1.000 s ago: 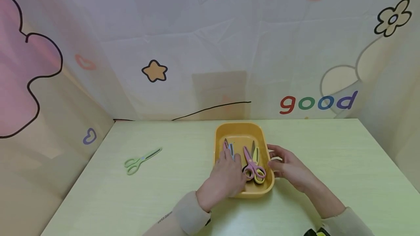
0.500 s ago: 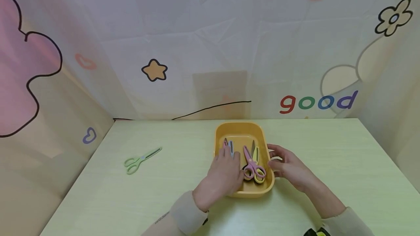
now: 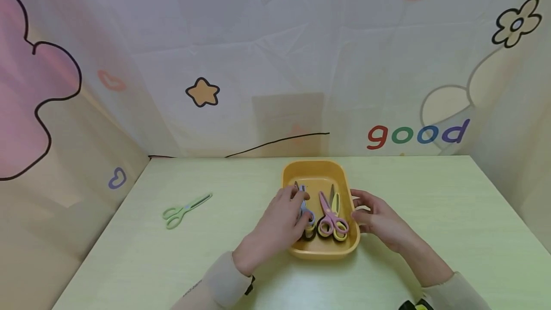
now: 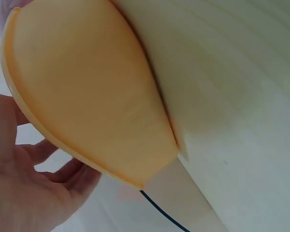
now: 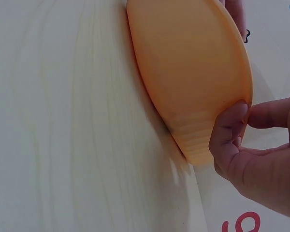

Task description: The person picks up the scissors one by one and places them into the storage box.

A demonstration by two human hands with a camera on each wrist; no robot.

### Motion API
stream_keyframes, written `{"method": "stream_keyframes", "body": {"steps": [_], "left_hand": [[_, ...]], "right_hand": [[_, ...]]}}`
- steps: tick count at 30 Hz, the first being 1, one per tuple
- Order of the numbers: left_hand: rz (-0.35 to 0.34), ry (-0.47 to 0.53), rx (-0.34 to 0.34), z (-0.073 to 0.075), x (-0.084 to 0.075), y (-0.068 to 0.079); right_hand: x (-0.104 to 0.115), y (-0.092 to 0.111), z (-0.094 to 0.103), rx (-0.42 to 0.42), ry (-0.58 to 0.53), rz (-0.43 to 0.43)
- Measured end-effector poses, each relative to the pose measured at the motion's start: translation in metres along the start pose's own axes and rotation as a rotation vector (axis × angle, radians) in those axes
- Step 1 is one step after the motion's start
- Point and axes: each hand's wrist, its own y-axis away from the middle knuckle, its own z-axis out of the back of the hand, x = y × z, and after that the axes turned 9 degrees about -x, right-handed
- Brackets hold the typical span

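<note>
A yellow plastic tray [image 3: 320, 255] stands on the table with several scissors in it. Pink scissors [image 3: 329, 214] lie on its right side, partly over yellow scissors [image 3: 339, 233]. Blue scissors [image 3: 310, 219] lie on the left side, near another dark-and-yellow handle. My left hand [image 3: 275, 216] reaches over the tray's left rim with parted fingers above the blue scissors, partly hiding them; contact is unclear. At the opposite rim, my right hand [image 3: 383, 221] holds the tray; its thumb and fingers pinch the edge in the right wrist view. Light green scissors [image 3: 185, 212] lie on the table to the left.
The pale table [image 3: 232, 190] meets a printed cloth backdrop [image 3: 232, 27] at its back edge. More cloth hangs along both sides. A dark-and-yellow item [image 3: 416, 305] shows beside the right sleeve at the bottom edge.
My left hand has drawn back to the left and its fingers have spread, so the blue scissors and the handles under it now show. The right hand and the tray have stayed put.
</note>
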Motion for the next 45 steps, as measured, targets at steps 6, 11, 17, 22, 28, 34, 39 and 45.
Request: {"method": "stream_keyframes", "body": {"steps": [6,11,17,22,28,34,39,45], "left_hand": [[0.024,0.088,-0.049,0.008,0.009,0.004],[0.058,0.11,-0.105,0.016,0.021,0.007],[0.077,0.072,-0.173,0.026,0.038,0.014],[0.117,-0.019,-0.172,0.031,0.054,0.024],[0.209,-0.127,-0.006,0.043,0.067,0.038],[0.357,-0.127,0.3,0.062,0.077,0.05],[0.432,-0.125,0.359,0.071,0.088,0.059],[0.478,-0.142,0.365,0.077,0.1,0.068]], "right_hand": [[-0.002,-0.001,0.001,0.007,-0.005,0.006],[-0.002,-0.001,0.002,0.009,-0.009,0.009],[-0.001,-0.001,0.001,0.009,-0.008,0.006],[0.0,0.0,0.0,0.005,-0.007,0.004],[0.002,0.0,0.0,-0.001,0.003,0.001],[0.001,0.0,0.0,-0.002,0.001,-0.004],[0.001,0.001,0.0,-0.003,0.0,-0.009],[0.001,0.001,0.0,-0.003,0.004,-0.007]]}}
